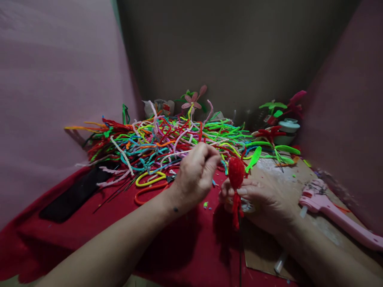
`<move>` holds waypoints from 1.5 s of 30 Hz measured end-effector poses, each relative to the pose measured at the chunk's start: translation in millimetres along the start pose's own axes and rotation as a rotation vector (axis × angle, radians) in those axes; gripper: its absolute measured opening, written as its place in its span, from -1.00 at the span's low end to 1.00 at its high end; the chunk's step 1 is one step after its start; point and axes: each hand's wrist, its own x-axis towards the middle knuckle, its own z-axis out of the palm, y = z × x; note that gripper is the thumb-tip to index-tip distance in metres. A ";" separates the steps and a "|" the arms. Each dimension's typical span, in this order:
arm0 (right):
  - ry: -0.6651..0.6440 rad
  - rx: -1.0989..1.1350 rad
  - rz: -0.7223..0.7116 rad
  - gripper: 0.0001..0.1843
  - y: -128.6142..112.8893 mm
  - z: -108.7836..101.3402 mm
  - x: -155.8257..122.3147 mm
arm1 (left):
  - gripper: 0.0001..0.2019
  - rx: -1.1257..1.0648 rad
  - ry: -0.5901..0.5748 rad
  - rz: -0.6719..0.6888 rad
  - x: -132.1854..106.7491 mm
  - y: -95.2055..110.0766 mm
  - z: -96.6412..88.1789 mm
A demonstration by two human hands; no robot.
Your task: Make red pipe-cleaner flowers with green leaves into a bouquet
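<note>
The right hand pinches a red pipe-cleaner flower bud upright by its stem, steadying it above the red cloth, while the left hand, fingers closed, draws a strand (too fine to identify) toward the bud. Behind lies a tangled pipe-cleaner pile; a pink glue gun rests at right.

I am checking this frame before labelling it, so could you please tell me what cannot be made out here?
- Head view: what the left hand pinches is hidden by its own curled fingers.
- Head view: the lower stem of the red fuzzy bud is covered by the right hand.
- Head view: the pink glue gun is cut off by the right edge.
- Head view: the containers behind the pipe cleaner pile are too dim and small to identify.
</note>
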 end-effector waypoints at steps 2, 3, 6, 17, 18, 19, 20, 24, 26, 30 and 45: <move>-0.009 0.021 0.010 -0.88 0.3 -1.6 -0.4 | -0.91 -0.143 0.155 -0.132 9.3 -5.0 -6.6; -0.021 0.031 0.011 -0.87 0.5 -2.4 -0.5 | -0.90 -0.247 0.215 -0.194 14.5 -8.0 -10.0; -0.100 0.076 -0.025 -0.85 0.6 -3.5 -0.3 | -0.82 -0.508 0.266 -0.290 25.7 -17.4 -16.9; -0.229 0.150 -0.099 -0.88 -3.2 -0.5 -1.2 | -0.88 -0.590 -0.016 -0.369 12.1 -5.3 0.4; -0.233 0.152 -0.102 -0.88 -3.2 -0.5 -1.2 | -0.90 -0.590 -0.044 -0.378 11.0 -3.8 1.7; -0.234 0.154 -0.103 -0.88 -3.0 -0.6 -1.1 | -0.93 -0.582 -0.069 -0.379 9.9 -2.4 2.7; -0.230 0.151 -0.103 -0.88 -2.8 -0.8 -0.9 | -0.95 -0.561 -0.093 -0.371 8.6 -1.1 3.3; -0.161 0.088 -0.083 -0.85 -0.8 -2.6 0.8 | -0.90 -0.418 -0.123 -0.291 2.6 4.3 4.3; -0.115 0.056 -0.056 -0.83 0.7 -4.0 1.2 | -0.91 -0.339 -0.126 -0.247 -0.3 6.5 4.8; -0.056 0.032 -0.010 -0.83 2.9 -5.2 0.7 | -0.91 -0.178 -0.144 -0.149 -3.9 6.3 6.5; 0.068 -0.013 0.000 -0.88 3.4 -2.1 1.5 | -0.93 0.443 -0.043 0.397 -13.0 -5.2 9.1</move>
